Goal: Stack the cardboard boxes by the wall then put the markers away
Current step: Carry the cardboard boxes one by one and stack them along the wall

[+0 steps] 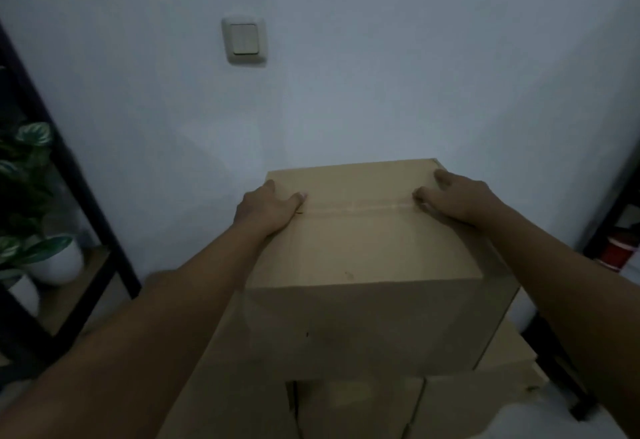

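A taped brown cardboard box sits on top of a wider cardboard box, close to the pale wall. My left hand grips the top box at its left upper edge, thumb lying on the lid. On the right upper edge my right hand holds the same box, fingers curled over the lid near the tape seam. No markers are in view.
A black-framed shelf stands at the left with potted plants in white pots. Another dark shelf frame with a red object is at the right. A light switch is on the wall above.
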